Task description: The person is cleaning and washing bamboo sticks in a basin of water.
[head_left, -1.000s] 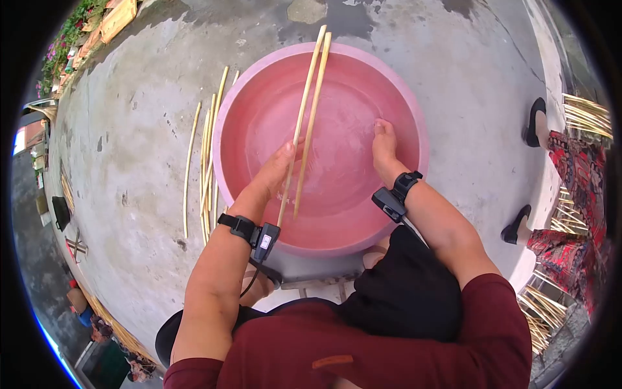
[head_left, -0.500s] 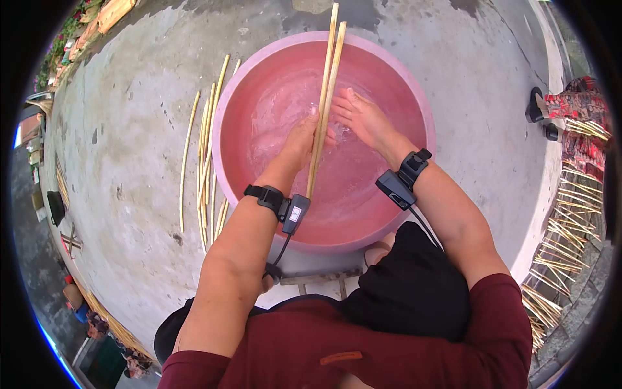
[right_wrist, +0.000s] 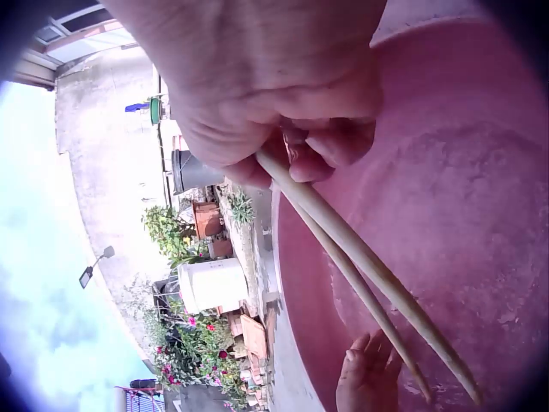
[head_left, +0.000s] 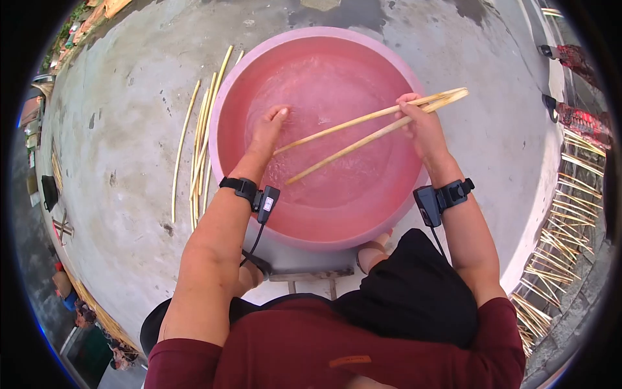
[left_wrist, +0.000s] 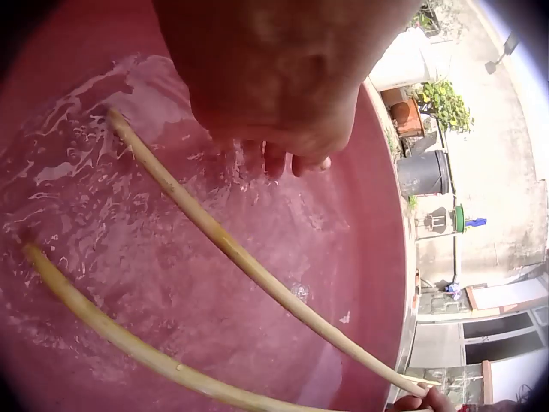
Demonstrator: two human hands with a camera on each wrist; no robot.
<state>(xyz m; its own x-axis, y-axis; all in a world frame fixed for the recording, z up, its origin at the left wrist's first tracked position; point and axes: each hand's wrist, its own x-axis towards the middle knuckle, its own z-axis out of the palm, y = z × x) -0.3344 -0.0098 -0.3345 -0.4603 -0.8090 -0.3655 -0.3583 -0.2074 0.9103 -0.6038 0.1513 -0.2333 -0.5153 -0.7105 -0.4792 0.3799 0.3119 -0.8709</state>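
Observation:
A large round pink basin (head_left: 324,32) with water (head_left: 311,97) in it stands before me. My right hand (head_left: 424,129), over the basin's right rim, grips two pale wooden sticks, an upper one (head_left: 350,122) and a lower one (head_left: 353,147). Their near ends jut past the hand to the right, while the far ends slant down-left to the water. In the right wrist view, curled fingers (right_wrist: 313,159) wrap the sticks. My left hand (head_left: 267,133) is over the left part of the water, holding nothing, its fingers loose.
Several more sticks (head_left: 199,146) lie on the concrete left of the basin. Along the right wall many sticks (head_left: 560,249) are spread out, near another person's patterned trouser legs (head_left: 583,120). A low stool (head_left: 311,275) is near my feet. Flowerpots (right_wrist: 207,220) line the yard's edge.
The sticks went from my left hand to my right and swung from near upright to slanting across the basin. My hands moved apart, the left one leftward and the right one rightward.

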